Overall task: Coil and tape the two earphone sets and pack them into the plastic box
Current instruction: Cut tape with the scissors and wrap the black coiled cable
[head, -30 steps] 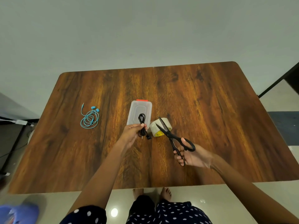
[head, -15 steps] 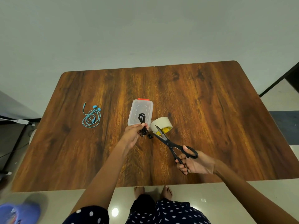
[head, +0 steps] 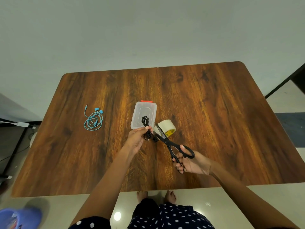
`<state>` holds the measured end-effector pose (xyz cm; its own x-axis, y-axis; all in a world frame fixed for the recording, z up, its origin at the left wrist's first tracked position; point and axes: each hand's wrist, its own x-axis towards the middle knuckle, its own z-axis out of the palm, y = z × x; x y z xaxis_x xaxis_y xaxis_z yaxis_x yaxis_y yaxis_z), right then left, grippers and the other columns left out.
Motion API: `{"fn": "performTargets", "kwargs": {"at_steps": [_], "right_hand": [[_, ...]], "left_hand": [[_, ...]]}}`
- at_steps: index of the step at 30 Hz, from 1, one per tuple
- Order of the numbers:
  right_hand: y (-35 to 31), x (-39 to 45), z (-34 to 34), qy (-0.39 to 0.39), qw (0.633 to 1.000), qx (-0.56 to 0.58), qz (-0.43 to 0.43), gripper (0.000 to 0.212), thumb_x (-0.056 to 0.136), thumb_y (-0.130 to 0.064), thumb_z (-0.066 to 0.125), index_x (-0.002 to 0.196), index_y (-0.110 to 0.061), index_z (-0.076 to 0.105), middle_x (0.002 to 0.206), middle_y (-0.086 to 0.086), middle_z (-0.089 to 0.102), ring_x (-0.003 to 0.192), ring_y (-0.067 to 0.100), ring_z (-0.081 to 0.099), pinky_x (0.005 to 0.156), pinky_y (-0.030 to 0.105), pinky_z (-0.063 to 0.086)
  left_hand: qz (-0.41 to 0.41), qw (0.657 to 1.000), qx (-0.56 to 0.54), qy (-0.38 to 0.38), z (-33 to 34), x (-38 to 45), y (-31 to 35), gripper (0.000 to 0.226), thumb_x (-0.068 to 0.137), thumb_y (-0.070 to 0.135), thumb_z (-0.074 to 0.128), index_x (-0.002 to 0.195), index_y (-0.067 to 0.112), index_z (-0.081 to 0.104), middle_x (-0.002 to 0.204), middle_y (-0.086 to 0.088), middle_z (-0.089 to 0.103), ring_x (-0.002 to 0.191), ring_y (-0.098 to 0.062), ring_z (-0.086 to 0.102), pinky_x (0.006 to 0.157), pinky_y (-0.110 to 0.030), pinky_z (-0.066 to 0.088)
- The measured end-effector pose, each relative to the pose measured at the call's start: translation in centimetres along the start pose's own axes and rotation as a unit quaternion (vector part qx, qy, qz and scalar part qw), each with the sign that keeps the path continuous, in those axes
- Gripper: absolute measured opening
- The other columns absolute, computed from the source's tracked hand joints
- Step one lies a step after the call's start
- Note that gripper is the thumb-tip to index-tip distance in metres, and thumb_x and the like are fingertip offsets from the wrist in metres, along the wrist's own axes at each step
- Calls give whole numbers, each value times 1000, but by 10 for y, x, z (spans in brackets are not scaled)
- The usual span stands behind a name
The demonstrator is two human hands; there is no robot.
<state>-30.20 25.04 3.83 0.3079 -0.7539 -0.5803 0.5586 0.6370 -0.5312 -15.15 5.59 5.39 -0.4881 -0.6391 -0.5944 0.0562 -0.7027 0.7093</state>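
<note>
Down at the bottom edge, both forearms run out of frame, and a blue blurred shape [head: 19, 218] in the near-left corner is too smeared to name. Whether any tape runs from the roll to the black bundle, I can't make out; the scissor blades cover that spot.

Right hand [head: 191, 162] now, palm turned up, reaching in from the near right: thumb through one loop of the black scissors [head: 171, 143], fingers curled round the other handle. The blades point up and left, their tips lying across the near side of the tape roll [head: 165, 128].

Left hand [head: 137, 139], stretched forward from the near left, pinches the coiled black earphones [head: 146, 128] between thumb and fingertips, holding the bundle upright. Its upper loop shows against the clear plastic box [head: 143, 114], and the plug end dangles below the fingers, just beside the scissor blades.

Further back, the box sits lid-on with a red clasp at its far end, tape roll just right of it on the wooden table [head: 222, 121].

Out left, well apart, the blue earphones [head: 93, 119] lie loosely coiled.
</note>
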Motion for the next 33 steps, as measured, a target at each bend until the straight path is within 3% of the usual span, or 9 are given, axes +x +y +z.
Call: {"fn": "performTargets", "kwargs": {"at_steps": [9,17,21,26,33], "right_hand": [[0,7,9,13,1000,-1,-4,60,74,-65,52,94,-8,53,80,5,48,70,14,45,68,25,41],[10,5,16,-3,1000,11,-3,76,57,-70,73,94,-7,53,80,5,49,69,14,46,68,24,42],[10,8,19,-5,1000,20,-13,75,57,-70,73,93,-7,53,79,5,48,68,14,46,68,25,41],[6,11,20,-10,999,17,-25,74,60,-71,70,94,-8,52,79,4,48,68,13,45,67,25,41],[9,17,20,-5,999,18,-33,73,62,-73,67,95,-9,52,76,2,49,65,12,45,66,24,41]], "left_hand": [[1,1000,-18,18,-3,0,-3,12,91,0,56,95,-6,66,74,-8,74,69,-12,71,66,-22,59],[1,999,-37,5,0,-2,-3,13,92,0,55,93,-6,66,80,-13,72,72,-15,71,67,-24,59],[0,1000,-28,6,0,-2,-4,17,91,1,56,102,-10,64,86,-15,70,76,-17,69,75,-27,59],[5,999,-31,22,0,-4,-4,12,91,-1,56,95,-7,66,80,-12,71,69,-13,70,64,-23,58],[3,999,-33,21,1,-8,-5,12,92,0,55,94,-6,66,75,-10,73,68,-13,71,60,-22,57]]}}
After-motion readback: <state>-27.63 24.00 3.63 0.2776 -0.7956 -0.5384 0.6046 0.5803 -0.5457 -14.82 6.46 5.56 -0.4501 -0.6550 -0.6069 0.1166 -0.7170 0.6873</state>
